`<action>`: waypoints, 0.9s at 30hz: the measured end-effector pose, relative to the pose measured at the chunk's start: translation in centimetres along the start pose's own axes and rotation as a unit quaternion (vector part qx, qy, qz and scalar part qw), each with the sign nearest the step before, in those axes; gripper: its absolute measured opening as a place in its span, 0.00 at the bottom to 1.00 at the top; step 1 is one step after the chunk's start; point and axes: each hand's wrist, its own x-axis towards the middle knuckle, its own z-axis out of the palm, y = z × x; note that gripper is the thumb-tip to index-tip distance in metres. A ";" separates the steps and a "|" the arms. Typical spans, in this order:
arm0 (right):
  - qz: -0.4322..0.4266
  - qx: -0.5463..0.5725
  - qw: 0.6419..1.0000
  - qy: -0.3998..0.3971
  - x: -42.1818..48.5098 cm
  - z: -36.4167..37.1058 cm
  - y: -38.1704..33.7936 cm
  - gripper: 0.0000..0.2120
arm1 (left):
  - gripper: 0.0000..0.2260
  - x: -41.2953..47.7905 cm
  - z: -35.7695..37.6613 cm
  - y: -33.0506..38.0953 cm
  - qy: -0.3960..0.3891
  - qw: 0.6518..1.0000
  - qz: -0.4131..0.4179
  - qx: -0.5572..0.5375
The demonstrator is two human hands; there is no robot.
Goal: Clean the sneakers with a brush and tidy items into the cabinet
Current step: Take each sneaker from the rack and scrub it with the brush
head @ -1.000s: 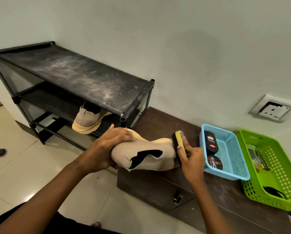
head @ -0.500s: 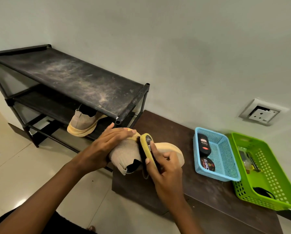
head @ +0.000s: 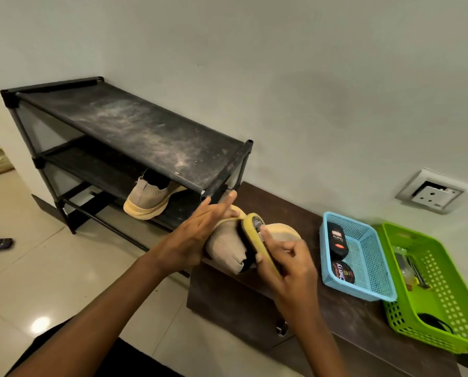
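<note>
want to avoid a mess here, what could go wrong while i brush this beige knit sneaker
The left hand lies flat on the beige knit sneaker rather than gripping it, so strokes of the yellow brush in the right hand could push it off the edge of the brown cabinet. Brushed-off dirt might also land in the open blue plastic basket close by.

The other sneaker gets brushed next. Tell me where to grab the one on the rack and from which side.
Take the shelved sneaker by its heel collar, coming in from the open front of the rack. The heel faces out at the front with the opening upward, while the toe is tucked back under the rack's top.
</note>
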 end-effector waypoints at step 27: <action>-0.025 -0.010 1.000 0.015 -0.9 -1.6 -2.2 0.23 | 0.61 1.3 1.5 2.3 0.041 0.942 -0.329 -0.054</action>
